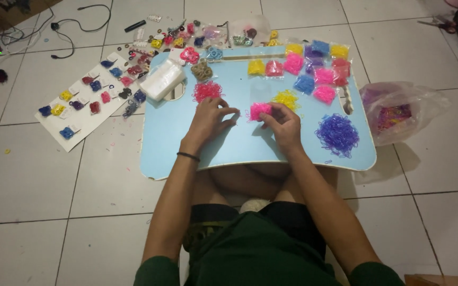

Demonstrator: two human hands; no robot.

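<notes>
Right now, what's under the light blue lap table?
Under the light blue lap table the person's folded legs show at its near edge, over white floor tiles. Whatever else is under it is covered by the tabletop.

Looks like a home floor used as a craft spot w/ pale floor tiles [33, 175], a low blue lap table [197, 153] over crossed legs, sorted small rubber bands [337, 134], and loose cables [64, 32] nearby.
</notes>
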